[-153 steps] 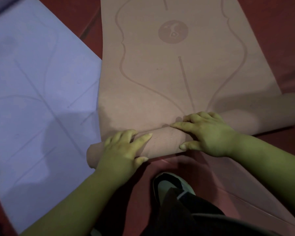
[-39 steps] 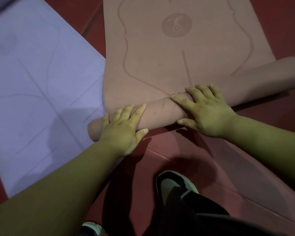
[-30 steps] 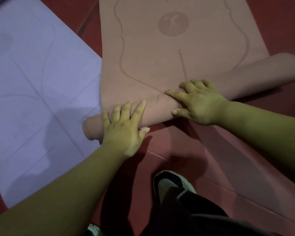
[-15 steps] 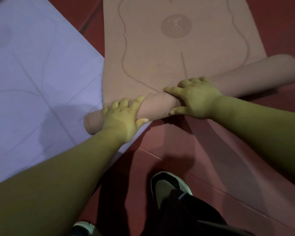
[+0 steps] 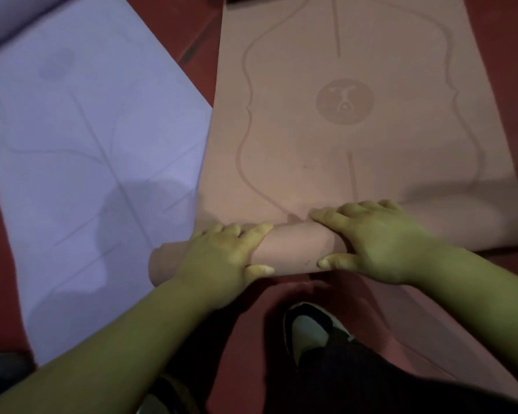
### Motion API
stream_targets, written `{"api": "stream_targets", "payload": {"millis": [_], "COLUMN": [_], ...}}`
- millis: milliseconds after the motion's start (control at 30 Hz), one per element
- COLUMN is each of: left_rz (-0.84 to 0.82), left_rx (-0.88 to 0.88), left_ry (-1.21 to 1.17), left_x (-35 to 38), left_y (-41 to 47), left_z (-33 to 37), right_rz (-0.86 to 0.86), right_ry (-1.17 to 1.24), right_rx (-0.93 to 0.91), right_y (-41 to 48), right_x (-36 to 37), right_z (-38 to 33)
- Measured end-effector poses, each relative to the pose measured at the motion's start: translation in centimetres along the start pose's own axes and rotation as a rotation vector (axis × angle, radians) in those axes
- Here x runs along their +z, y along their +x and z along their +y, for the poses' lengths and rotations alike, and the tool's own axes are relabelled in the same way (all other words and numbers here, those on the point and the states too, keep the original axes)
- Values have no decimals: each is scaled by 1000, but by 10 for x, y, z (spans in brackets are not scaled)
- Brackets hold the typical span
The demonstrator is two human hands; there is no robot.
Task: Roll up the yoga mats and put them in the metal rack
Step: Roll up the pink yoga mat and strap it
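A pink yoga mat lies flat on the floor ahead of me, printed with a round logo and curved lines. Its near end is wound into a roll that runs from left to right. My left hand grips the roll near its left end, fingers over the top and thumb on the near side. My right hand holds the roll at its middle in the same way. A purple yoga mat lies unrolled on the left, with its edge under the pink roll's left end. The metal rack is out of view.
The floor is dark red. My shoe and dark trouser leg stand just behind the roll, between my arms. A paler red strip of flooring runs off to the lower right.
Since the earliest frame the roll has grown and moved closer to the round logo. Over the last second both hands stay on the roll, and the fingers now curl over its top.
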State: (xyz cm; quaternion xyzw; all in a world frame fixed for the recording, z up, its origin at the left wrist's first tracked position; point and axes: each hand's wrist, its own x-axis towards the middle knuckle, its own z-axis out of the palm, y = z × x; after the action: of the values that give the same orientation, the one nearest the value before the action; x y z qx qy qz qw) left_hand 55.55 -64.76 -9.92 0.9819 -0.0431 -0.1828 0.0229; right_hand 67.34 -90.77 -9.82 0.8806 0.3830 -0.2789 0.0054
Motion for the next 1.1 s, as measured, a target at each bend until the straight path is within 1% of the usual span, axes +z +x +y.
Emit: {"api": "stream_targets", "payload": {"millis": [67, 133, 200, 233, 267, 300, 367, 400, 433, 567, 600, 733, 800, 900, 1000, 1100], "left_rz": [-36, -126, -182, -197, -213, -224, -237, -195, -159, 94, 109, 87, 47, -29, -94, -125], "left_rx": [1, 3, -32, -73, -109, -118, -76, -65, -68, -90, -93, -121, -96, -60, -65, -60], "left_ry": [-30, -66, -285, -404, -454, -422, -203, -113, -75, -104, -96, -110, -89, -110, -167, -150], "left_x": [0, 19, 40, 47, 52, 55, 55, 48, 50, 59, 63, 65, 59, 56, 50, 49], "left_y": [-9, -3, 9, 18, 24, 25, 15, 6, 0, -16, -17, -10, -5, -2, 5, 10], "left_z": [8, 16, 28, 35, 40, 43, 48, 48, 48, 60, 63, 56, 49, 35, 27, 26], "right_rz": [17, 115, 243, 273, 275, 268, 264, 263, 261, 212, 204, 134, 106, 140, 212, 234], "right_ry": [10, 13, 13, -1, -21, -38, -44, -37, -30, -3, 0, 12, 21, 1, -58, -59], "right_rx": [-12, -24, -16, 1, 13, 19, 23, 27, 33, 55, 54, 52, 63, 72, 83, 96], "right_y": [-13, -24, -32, -34, -34, -34, -33, -32, -31, -27, -26, -19, -14, -14, -25, -29], "right_x": [17, 35, 54, 63, 70, 75, 79, 80, 80, 79, 79, 70, 60, 53, 60, 68], "right_z": [1, 3, 4, 3, 3, 3, 3, 3, 3, 4, 5, 7, 8, 7, 8, 15]}}
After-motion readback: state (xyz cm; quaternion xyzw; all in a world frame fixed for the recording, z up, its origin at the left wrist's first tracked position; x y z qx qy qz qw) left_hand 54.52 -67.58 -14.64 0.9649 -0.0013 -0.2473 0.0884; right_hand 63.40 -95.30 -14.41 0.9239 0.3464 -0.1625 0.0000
